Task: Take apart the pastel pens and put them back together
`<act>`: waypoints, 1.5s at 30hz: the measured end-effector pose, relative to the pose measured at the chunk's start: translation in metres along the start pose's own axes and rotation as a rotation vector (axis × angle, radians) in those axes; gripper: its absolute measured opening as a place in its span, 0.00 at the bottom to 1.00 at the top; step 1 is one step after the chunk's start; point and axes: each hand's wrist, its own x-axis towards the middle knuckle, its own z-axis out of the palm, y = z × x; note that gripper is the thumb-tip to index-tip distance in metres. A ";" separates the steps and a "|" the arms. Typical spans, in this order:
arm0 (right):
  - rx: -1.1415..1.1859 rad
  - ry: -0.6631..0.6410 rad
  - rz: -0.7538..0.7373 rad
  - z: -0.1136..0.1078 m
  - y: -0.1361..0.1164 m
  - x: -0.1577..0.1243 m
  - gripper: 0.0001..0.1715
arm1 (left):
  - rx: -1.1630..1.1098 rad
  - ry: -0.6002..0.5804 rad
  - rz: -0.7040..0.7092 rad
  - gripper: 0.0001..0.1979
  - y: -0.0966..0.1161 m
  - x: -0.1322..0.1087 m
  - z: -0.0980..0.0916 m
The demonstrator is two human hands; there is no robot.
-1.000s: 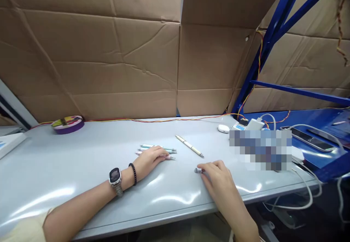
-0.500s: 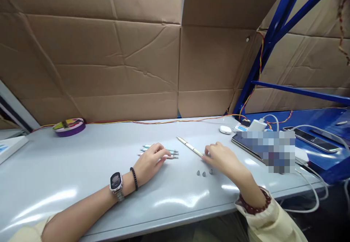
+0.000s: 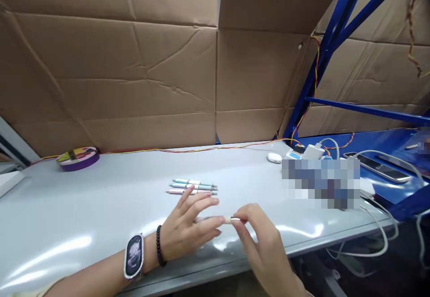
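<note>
A cream-coloured pen (image 3: 227, 220) is held level above the front of the table, between my two hands. My left hand (image 3: 186, 230) has its barrel between thumb and index finger, with the other fingers spread. At the pen's right end, where a silvery part shows, my right hand (image 3: 264, 243) pinches with thumb and index finger. Much of the barrel is hidden behind the left fingers. Just beyond the left hand lie three pens side by side: a light blue pen (image 3: 184, 181), a teal pen (image 3: 204, 187) and a pink pen (image 3: 176, 191).
A purple-edged roll of tape (image 3: 79, 159) sits at the back left. To the right are a white earphone case (image 3: 274, 157), a charger (image 3: 313, 152) with white cables and a phone (image 3: 383, 168). Cardboard (image 3: 168, 73) and a blue frame (image 3: 322, 59) stand behind the table (image 3: 110, 189).
The cream pen has been lifted off the table and brought nearer. My left hand has left the three pens and holds it too. The small grey tips no longer show.
</note>
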 end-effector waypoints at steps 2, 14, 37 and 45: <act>0.107 -0.062 0.102 0.014 0.000 -0.014 0.09 | -0.077 -0.154 0.011 0.05 0.001 0.001 0.002; 0.006 -0.070 0.253 0.032 0.008 -0.017 0.10 | -0.259 -0.364 -0.191 0.15 -0.002 -0.003 0.012; 0.169 -0.209 0.312 0.020 0.008 -0.014 0.12 | -0.290 -0.480 -0.200 0.16 0.002 -0.007 0.014; 0.108 -0.238 0.366 0.023 0.010 -0.013 0.14 | -0.310 -0.498 -0.181 0.17 -0.001 -0.005 0.013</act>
